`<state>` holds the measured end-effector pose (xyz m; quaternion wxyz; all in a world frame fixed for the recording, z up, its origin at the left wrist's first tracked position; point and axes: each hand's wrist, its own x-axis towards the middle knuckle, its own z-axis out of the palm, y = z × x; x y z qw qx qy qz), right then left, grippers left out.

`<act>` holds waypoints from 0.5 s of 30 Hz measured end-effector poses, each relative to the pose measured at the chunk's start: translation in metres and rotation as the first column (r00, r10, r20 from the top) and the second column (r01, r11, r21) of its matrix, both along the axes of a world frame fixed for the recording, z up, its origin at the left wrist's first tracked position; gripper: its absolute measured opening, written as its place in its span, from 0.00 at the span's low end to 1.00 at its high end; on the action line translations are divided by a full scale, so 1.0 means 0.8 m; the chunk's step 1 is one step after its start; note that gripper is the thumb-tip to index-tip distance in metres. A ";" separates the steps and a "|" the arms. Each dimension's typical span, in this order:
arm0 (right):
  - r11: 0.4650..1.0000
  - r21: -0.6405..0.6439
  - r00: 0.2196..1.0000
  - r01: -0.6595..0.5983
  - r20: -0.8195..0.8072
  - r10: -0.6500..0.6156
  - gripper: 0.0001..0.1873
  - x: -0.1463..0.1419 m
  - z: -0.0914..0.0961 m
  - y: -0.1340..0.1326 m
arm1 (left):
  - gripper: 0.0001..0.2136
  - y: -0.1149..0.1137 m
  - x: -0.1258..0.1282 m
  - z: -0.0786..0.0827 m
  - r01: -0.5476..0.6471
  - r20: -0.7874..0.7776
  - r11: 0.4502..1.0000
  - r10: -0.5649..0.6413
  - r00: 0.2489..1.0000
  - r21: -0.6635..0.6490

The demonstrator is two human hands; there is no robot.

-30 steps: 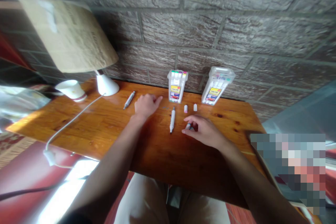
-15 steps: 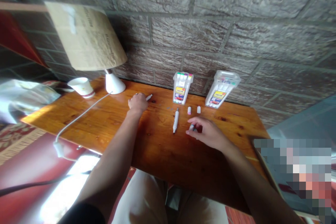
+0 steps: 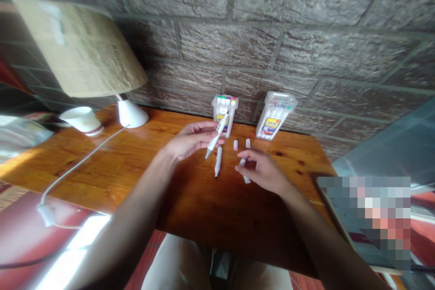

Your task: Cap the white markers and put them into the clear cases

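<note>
My left hand (image 3: 193, 140) is closed on a white marker (image 3: 216, 136), raised and tilted above the table, with a dark tip at its upper end and a grey lower end. Beneath it, another uncapped marker (image 3: 218, 163) lies on the wood, its dark nib toward me. My right hand (image 3: 260, 170) is curled over the table, thumb and fingers around a small white marker cap (image 3: 242, 162) with a bluish end. Another white piece (image 3: 247, 180) shows below the thumb, partly covered. Two loose caps, a pink-ended cap (image 3: 235, 145) and a white cap (image 3: 248, 143), stand beyond my right hand.
Two clear marker cases, a left case (image 3: 231, 115) and a right case (image 3: 273, 120), stand by the brick wall (image 3: 238, 41). A lamp (image 3: 132, 113) and paper cup (image 3: 83, 120) occupy the wooden table's (image 3: 200, 199) left side. The lamp's cord (image 3: 79, 158) crosses the front edge.
My left hand has lifted a marker from the table's left part and brought it right, before the left case. My right hand keeps nearly the same pose. The view has shifted slightly right.
</note>
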<state>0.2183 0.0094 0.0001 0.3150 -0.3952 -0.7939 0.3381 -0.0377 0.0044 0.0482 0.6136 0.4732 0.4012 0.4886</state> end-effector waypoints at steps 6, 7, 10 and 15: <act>0.972 -0.229 0.941 0.062 -0.312 -0.133 0.16 0.006 0.021 0.004 | 0.17 -0.010 0.043 -0.014 0.163 0.116 0.987 -0.163 0.980 0.012; 0.963 -0.262 0.920 0.067 -0.357 -0.161 0.16 0.006 0.022 0.004 | 0.17 -0.012 0.046 -0.015 0.182 0.118 0.983 -0.182 0.976 0.013; 0.941 -0.331 0.849 0.067 -0.477 -0.228 0.17 0.003 0.024 0.004 | 0.17 -0.016 0.049 -0.014 0.218 0.117 0.976 -0.219 0.969 0.019; 0.932 -0.359 0.782 0.054 -0.565 -0.263 0.14 0.001 0.024 0.003 | 0.16 -0.016 0.048 -0.015 0.223 0.093 0.974 -0.225 0.970 0.035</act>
